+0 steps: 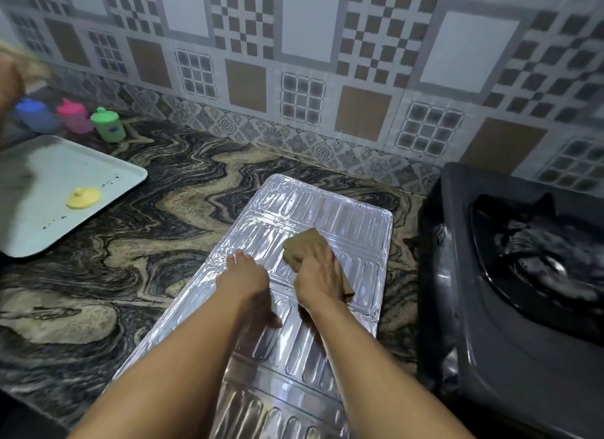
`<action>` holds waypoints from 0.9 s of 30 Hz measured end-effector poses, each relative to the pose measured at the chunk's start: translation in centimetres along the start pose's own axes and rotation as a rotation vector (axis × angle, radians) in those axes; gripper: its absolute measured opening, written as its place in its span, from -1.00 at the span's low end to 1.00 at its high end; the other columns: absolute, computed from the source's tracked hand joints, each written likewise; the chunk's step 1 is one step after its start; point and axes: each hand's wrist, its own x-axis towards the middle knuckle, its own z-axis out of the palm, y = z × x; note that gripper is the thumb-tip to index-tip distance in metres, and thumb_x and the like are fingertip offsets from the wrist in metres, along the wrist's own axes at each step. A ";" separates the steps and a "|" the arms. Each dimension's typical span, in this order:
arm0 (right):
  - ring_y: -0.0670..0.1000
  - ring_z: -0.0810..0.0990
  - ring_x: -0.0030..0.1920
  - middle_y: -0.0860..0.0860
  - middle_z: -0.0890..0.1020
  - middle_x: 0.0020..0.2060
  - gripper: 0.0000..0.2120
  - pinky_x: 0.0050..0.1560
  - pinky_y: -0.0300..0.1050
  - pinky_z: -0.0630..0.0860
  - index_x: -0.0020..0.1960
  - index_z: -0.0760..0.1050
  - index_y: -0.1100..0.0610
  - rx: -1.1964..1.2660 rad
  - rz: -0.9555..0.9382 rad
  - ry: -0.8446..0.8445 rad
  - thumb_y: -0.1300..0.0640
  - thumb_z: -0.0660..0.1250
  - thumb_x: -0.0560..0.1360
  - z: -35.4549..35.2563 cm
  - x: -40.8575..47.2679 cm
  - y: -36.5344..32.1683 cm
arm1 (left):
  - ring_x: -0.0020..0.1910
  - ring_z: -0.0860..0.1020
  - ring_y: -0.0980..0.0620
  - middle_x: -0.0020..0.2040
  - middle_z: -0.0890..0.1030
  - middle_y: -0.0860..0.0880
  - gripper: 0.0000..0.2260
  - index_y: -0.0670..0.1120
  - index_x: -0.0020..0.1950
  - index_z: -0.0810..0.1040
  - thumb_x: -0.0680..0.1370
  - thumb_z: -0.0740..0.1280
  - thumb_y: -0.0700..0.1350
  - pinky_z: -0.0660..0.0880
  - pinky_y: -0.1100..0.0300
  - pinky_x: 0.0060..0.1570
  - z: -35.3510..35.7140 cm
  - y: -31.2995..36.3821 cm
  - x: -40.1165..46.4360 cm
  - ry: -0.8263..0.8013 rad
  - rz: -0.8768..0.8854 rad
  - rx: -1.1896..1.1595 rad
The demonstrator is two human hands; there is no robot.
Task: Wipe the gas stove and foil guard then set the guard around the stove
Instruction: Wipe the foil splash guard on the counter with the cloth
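Flat on the marbled table (163, 242) lies the foil guard (327, 216), a ribbed, shiny sheet that runs from the near edge of the view toward the tiled wall (310, 62). Just beside the guard, on its right, sits the dark gas stove (457, 308), apart from the foil with a strip of table between them; its burner grate (539, 252) is blurred.

On the guard's middle part rest both hands. The left hand (243, 275) lies palm down with fingers stretched out and flat, pressing on the foil and grasping nothing. The right hand (318, 272) is curled over a brown cloth (304, 244), fingers closed on it and holding it against the foil; part of the cloth sticks out beyond the fingers toward the wall and another corner shows under the wrist.

Left of the guard, well apart from it, a pale tray (49, 216) sits on the table with a yellow lid (84, 198) lying on it. Beyond the tray, near the wall, stand three small lidded cups: a blue cup (34, 115), a pink cup (74, 115) and a green cup (109, 125).
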 end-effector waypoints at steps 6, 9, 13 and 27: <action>0.06 0.08 0.52 0.00 0.19 0.53 -0.37 0.48 0.03 0.00 0.52 0.15 0.06 -0.050 0.132 0.196 0.18 0.27 0.49 -0.1 3.8 5.0 | 0.55 -0.21 -0.25 0.55 -0.28 -0.27 0.27 -0.32 0.52 -0.25 0.24 0.54 0.27 0.08 -0.20 0.48 -0.8 0.3 -2.4 -0.068 0.062 0.168; 0.06 0.14 0.48 0.00 0.28 0.47 -0.47 0.41 0.02 0.07 0.44 0.27 0.04 -0.014 0.302 0.288 0.16 0.24 0.49 -0.4 6.4 5.9 | 0.54 -0.22 -0.25 0.54 -0.30 -0.26 0.31 -0.32 0.51 -0.30 0.23 0.53 0.28 0.08 -0.19 0.49 -0.7 0.3 -2.0 -0.081 0.056 0.185; 0.13 0.20 0.42 0.07 0.38 0.38 -0.61 0.38 0.06 0.11 0.33 0.41 0.10 0.038 0.454 0.384 0.15 0.16 0.52 -0.8 9.2 5.5 | 0.55 -0.22 -0.23 0.54 -0.31 -0.25 0.33 -0.33 0.50 -0.33 0.21 0.55 0.28 0.07 -0.18 0.49 -0.5 0.0 -1.9 -0.075 0.064 0.158; -0.01 0.50 0.07 -0.02 0.55 0.06 -0.71 0.07 -0.12 0.40 0.16 0.47 0.09 0.192 -0.107 0.077 0.33 0.12 0.55 0.4 9.6 -1.4 | 0.54 -0.27 -0.18 0.53 -0.37 -0.21 0.36 -0.29 0.50 -0.38 0.20 0.55 0.29 0.05 -0.18 0.49 -0.2 -0.2 -1.8 -0.064 0.056 0.137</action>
